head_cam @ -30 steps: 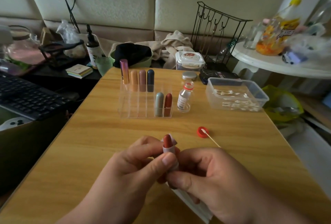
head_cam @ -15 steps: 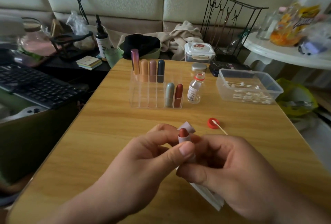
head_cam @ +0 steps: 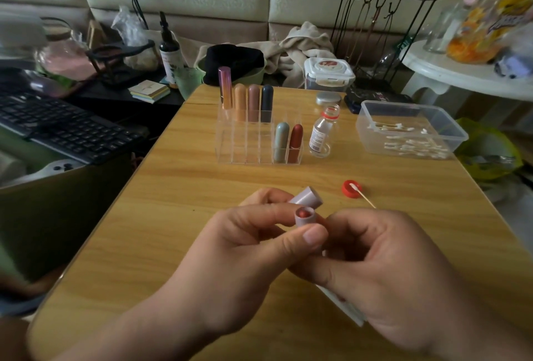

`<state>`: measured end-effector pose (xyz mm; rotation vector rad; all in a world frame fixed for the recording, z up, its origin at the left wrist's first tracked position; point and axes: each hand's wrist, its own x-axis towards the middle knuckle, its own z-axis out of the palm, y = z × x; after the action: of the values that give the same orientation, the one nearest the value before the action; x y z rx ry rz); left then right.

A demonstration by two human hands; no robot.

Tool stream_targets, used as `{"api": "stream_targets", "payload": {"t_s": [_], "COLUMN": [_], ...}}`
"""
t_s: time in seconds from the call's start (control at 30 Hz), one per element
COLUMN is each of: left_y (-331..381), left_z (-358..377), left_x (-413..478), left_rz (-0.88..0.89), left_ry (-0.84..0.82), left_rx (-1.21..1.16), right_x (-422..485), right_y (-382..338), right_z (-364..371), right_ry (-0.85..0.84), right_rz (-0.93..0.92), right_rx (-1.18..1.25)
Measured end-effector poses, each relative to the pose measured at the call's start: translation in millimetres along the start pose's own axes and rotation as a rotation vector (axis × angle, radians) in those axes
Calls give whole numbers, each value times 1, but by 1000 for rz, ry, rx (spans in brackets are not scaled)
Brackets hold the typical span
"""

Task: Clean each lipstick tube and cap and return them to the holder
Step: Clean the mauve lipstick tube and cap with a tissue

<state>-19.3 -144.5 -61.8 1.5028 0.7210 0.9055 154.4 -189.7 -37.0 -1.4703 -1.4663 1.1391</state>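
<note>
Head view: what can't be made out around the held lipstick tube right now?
- Lower body of the lilac plastic lipstick tube: head view, covered by the left hand and right hand.
- White wipe: head view, mostly under the right hand; only an edge shows.
- Label on the small clear glass bottle: head view, too small to read.

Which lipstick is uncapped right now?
The lilac lipstick held between the left hand and right hand: red bullet showing, its cap off just behind. The six in the holder stand capped.
</note>
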Motion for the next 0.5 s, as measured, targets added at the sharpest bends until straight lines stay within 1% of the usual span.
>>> {"api": "stream_targets", "payload": {"t_s": [0.07,0.1,0.13,0.23,0.3,0.37,0.5], "left_y": [0,0,1,3,5,8,6], "left_z": [2,3,4,4,4,4,4], "left_x": [1,0,0,-1,-1,-1,-2], "left_rz": [16,21,29,24,16,10,9], "left_ry": [12,9,6,17,19,16,40], "left_rx": [27,12,-15,-122,-155,-191,-127], "right_x": [-2,-2,-1,2,2,3,7], "right_y": [2,2,3,0,1,3,9], "right_z": [3,2,0,-10,-11,-11,-8], "right_ry": [75,70,25,-221,-315,-295,-151], "right_rz": [-26,-33,-43,-55,-65,-76,-64], "right_rx": [-42,-15,29,181,212,166,84]}}
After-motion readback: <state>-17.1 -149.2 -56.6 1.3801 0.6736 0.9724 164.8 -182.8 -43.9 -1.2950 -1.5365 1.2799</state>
